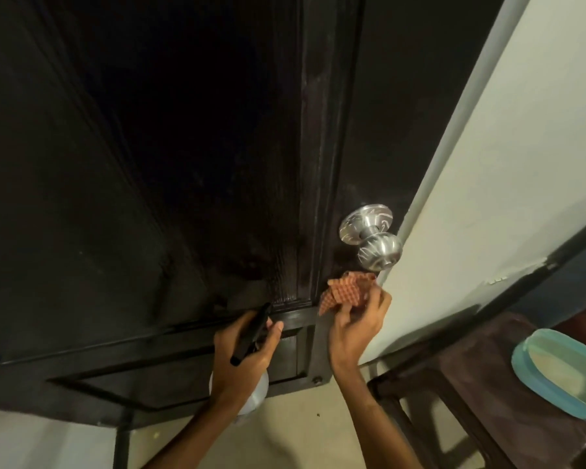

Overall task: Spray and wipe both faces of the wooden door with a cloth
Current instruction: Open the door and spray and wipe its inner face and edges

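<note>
1. Your right hand [356, 330] pinches a crumpled red-checked cloth [347, 291] against the dark wooden door [190, 157], just below the steel doorknob [372, 236].
2. Your left hand [244, 357] is wrapped around a spray bottle [251, 397]; its black trigger head [252, 333] points up and away at the door, near the panel's lower moulding.
3. That bottle's long axis runs roughly vertical, clear body below your fist, nozzle above.
4. Closed, the door fills most of your view, its long axis rising away from you, wood grain running the same way.
5. Pale wall [508, 184] stands to the right, a beige floor [285, 434] below.
6. At lower right, a teal basin [521, 360] sits on a dark brown plastic stool [454, 394].
</note>
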Demonstrator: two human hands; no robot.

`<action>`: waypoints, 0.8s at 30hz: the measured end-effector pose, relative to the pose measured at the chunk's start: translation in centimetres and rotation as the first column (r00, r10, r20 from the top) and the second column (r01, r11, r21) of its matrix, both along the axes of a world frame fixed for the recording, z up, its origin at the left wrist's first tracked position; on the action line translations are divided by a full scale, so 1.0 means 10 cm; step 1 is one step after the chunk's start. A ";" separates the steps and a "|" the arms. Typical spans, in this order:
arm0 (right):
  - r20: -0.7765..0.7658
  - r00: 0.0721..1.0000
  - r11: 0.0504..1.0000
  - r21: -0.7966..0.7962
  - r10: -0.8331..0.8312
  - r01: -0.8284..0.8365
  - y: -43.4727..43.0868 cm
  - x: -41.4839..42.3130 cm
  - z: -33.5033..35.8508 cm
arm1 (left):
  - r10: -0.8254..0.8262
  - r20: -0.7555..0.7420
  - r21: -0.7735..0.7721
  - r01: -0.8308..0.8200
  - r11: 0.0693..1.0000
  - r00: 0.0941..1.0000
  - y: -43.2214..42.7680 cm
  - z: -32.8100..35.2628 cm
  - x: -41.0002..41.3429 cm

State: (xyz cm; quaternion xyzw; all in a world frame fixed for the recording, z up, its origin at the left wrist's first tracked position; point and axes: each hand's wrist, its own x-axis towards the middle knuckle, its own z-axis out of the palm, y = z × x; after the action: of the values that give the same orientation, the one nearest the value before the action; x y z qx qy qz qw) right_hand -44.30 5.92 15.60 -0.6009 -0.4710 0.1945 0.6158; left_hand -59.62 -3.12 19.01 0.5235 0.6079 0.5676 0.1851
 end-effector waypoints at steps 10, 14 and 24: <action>0.297 0.914 0.961 -0.096 0.276 -0.259 -0.35 -0.32 -0.45 | 0.046 -0.029 -0.074 -0.048 0.996 0.999 -0.24 -0.03 -0.16; 0.265 0.950 0.955 0.199 0.165 -0.222 -0.14 -0.48 0.16 | 0.074 -0.015 -0.086 -0.075 0.994 0.997 -0.28 -0.03 -0.25; 0.122 0.983 0.959 0.232 0.138 -0.164 -0.23 -0.56 0.43 | 0.121 -0.018 -0.099 -0.122 0.988 0.992 -0.29 0.13 -0.25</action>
State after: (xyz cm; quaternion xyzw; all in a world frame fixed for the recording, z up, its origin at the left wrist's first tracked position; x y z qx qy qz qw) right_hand -49.88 3.61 19.90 -0.4934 -0.5673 0.1506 0.6419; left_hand -62.08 -6.01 20.29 0.4788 0.6674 0.5436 0.1725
